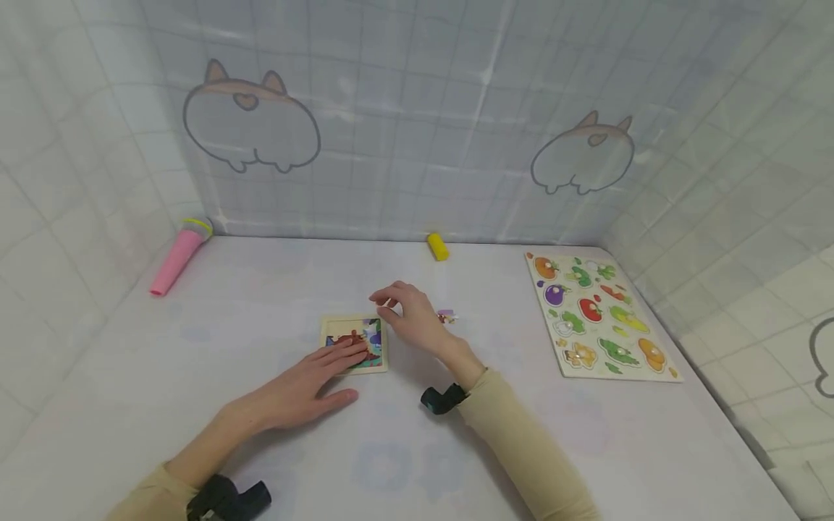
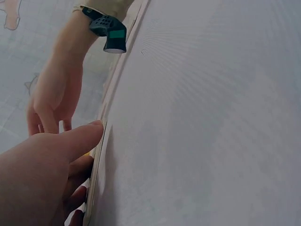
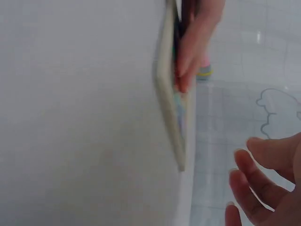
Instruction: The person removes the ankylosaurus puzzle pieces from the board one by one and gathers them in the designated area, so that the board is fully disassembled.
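Observation:
A small square jigsaw puzzle with a pale wooden frame lies in the middle of the table. My left hand rests on its picture, fingers stretched out and thumb spread to the side. Just past the puzzle's upper right corner hovers my right hand, its fingers loosely bent. The right wrist view shows nothing between the fingers of that hand. Beyond the right hand lies a loose puzzle piece, purple and brown, partly hidden by it. The left wrist view has the puzzle edge-on under the left fingers.
A vegetable peg puzzle board lies at the right. At the back left is a pink toy microphone, and a yellow cylinder lies near the back edge. A patterned curtain rises behind the table.

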Tool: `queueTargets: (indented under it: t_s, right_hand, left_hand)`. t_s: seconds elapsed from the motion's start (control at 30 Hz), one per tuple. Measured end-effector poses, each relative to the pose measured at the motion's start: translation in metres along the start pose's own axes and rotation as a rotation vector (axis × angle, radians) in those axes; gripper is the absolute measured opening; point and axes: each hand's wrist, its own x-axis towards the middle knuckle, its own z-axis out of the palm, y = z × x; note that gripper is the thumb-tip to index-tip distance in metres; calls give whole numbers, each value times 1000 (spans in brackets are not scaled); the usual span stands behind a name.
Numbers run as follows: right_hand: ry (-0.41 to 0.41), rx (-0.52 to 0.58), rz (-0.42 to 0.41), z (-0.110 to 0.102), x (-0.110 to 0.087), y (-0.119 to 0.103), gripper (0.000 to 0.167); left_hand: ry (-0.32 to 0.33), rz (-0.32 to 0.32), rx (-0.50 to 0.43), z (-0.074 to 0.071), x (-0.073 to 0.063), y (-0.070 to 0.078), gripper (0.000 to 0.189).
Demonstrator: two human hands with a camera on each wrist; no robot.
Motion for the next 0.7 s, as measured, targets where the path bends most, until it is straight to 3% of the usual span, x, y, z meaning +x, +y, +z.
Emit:
queueTargets:
  t_s: [0.13,0.27,0.43,0.7]
  right_hand:
    - [11,-5,26,3,-2,6,21]
    - [-29,-18,14,7,-2,10,21]
    - [-107,-123,23,15,-2,14,19]
    - [-148,-203,22,17,-4,13,20]
  left_hand:
    - [7,3,-7,1,2,0,68]
    - [5,10,-4,1,2,-1,67]
    - [0,18,-3,0,2,-1,68]
    - [-24,-6,-1,-1,4,-1,71]
